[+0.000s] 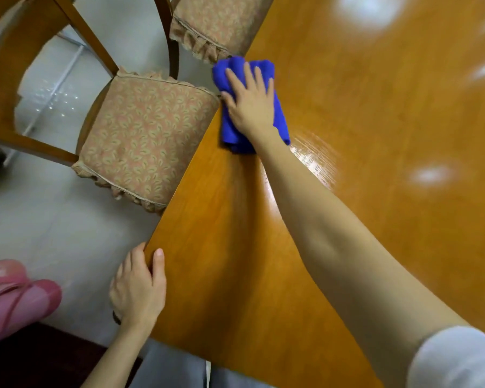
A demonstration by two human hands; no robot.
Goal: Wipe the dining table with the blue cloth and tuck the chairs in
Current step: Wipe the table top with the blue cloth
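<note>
Right grip (249, 105) lies flat, fingers straight, pressing the folded blue microfibre cloth (234, 141) onto the glossy orange-brown wooden surface (375, 135) at upper centre. Left grip (137, 289) clasps the surface edge, lower left. Wiping is in hand; next, sweep unwiped areas. Two floral-cushioned wooden chairs (146, 141) stand untucked on pale floor tiles (53, 219), upper left.

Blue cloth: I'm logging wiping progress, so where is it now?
Head view: the cloth lies at the left edge of the table, pressed under the right hand, next to the near chair seat.
</note>
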